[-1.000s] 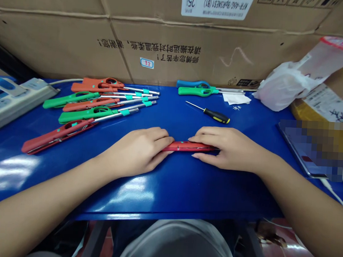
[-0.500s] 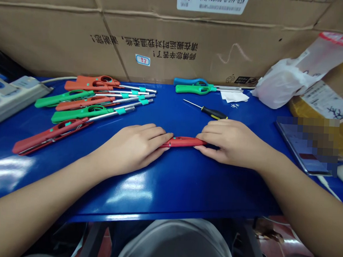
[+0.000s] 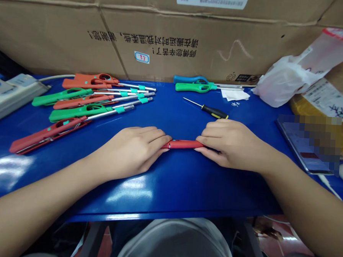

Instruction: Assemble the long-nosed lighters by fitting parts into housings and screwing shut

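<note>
Between my two hands, level and just above or on the blue table, is a red lighter handle (image 3: pixel 185 144). My left hand (image 3: pixel 140 151) has its fingers closed round the left end. My right hand (image 3: pixel 226 145) pinches the right end between thumb and fingers. Both ends of the handle are hidden by my fingers. A screwdriver (image 3: pixel 214 112) with a black and yellow handle lies just beyond my right hand. To the left lie several long-nosed lighters, among them a red one (image 3: pixel 52 134) and a green one (image 3: pixel 80 112), with metal tubes pointing right.
A large cardboard box (image 3: pixel 154 24) backs the blue table (image 3: pixel 162 185). A blue lighter (image 3: pixel 188 80), a green lighter (image 3: pixel 191 87) and white paper (image 3: pixel 235 94) lie before it. A power strip (image 3: pixel 12 93) sits left; a phone (image 3: pixel 305 151) and bagged cup (image 3: pixel 292 77) stand right.
The red handle has rolled slightly between my fingers, so its upper opening no longer shows and a smoother side faces me. Both hands keep their grip.
</note>
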Available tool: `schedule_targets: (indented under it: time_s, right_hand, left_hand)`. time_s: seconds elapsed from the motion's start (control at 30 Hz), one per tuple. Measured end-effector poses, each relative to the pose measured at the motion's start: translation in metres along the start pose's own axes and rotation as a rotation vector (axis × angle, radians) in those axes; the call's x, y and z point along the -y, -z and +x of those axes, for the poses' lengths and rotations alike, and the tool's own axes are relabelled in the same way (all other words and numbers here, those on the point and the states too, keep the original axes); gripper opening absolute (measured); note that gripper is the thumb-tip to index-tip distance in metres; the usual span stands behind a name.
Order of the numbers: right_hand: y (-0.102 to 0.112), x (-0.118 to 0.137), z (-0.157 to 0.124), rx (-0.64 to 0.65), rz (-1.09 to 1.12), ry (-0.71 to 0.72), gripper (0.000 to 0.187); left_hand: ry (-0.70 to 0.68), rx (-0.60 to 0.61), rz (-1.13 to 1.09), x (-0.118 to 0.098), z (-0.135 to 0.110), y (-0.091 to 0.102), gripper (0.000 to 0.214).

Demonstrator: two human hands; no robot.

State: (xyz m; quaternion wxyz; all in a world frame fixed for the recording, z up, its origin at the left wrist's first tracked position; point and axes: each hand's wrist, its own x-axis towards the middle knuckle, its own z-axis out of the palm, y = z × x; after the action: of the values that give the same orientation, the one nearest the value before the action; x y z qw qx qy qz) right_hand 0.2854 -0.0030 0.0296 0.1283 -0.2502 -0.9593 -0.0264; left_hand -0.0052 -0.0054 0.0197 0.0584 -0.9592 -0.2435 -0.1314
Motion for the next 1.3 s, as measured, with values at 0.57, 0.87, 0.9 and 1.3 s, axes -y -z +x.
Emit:
schedule_targets:
  time_s: [0.57,0.87,0.9,1.3]
  right_hand:
    - [0.007,-0.017,-0.005,0.014,-0.012,-0.069,0.024]
    - [0.009,-0.018,-0.007,0.017,0.001,-0.067,0.023]
    - [0.009,-0.019,-0.008,0.020,0.001,-0.070,0.023]
    - [0.014,-0.022,-0.006,0.082,-0.012,-0.174,0.021]
  left_hand:
    - [0.089,-0.036,-0.285,0.026,-0.002,-0.002,0.032]
    - [0.135,-0.086,-0.449,0.018,0.001,-0.002,0.024]
    - [0.146,-0.091,-0.464,0.018,0.001,-0.003,0.024]
    - [0.202,-0.098,-0.472,0.024,0.000,-0.004,0.026]
